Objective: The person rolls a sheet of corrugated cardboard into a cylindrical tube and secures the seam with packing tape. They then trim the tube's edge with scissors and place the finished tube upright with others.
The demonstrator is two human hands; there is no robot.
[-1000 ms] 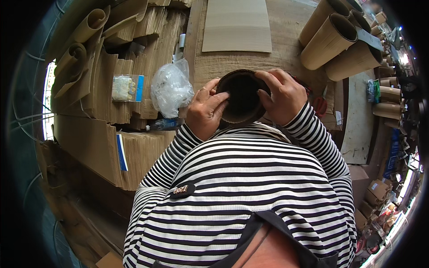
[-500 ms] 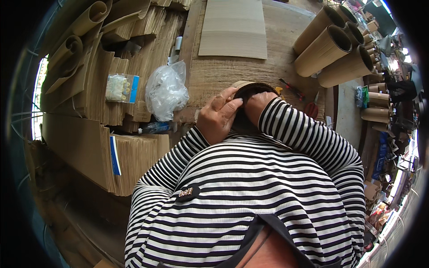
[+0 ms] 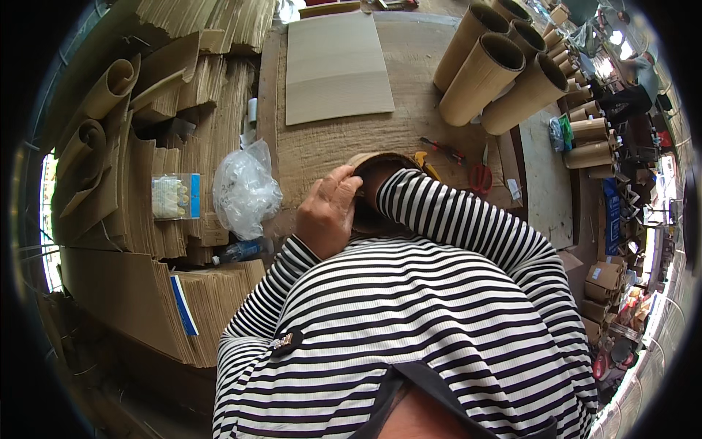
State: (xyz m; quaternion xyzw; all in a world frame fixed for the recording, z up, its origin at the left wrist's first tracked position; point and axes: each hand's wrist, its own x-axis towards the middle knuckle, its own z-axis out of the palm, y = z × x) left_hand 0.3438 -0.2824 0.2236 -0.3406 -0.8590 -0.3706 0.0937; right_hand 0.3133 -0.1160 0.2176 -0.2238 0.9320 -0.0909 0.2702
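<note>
Close against my striped shirt is a rolled cardboard tube (image 3: 363, 158), its dark opening turned toward me. The fingers of my left hand (image 3: 327, 210) are closed on the left side of its rim. My right hand (image 3: 375, 178) reaches inside the opening, with its fingers hidden by the tube wall. On the bench just beyond my right sleeve lie a yellow-handled tool (image 3: 425, 165), red-and-black handled pliers (image 3: 443, 150) and red-handled scissors (image 3: 480, 178).
A flat cardboard sheet (image 3: 338, 69) lies on the wooden bench (image 3: 417, 110). Several cardboard tubes (image 3: 482, 80) stand at the far right. To the left are stacked cardboard sheets (image 3: 212, 307), a clear plastic bag (image 3: 246, 190), a packet of gloves (image 3: 175, 196) and a plastic bottle (image 3: 240, 251).
My right hand has gone deeper into the tube, and less of it shows. My left hand still grips the rim. The whole view has shifted.
</note>
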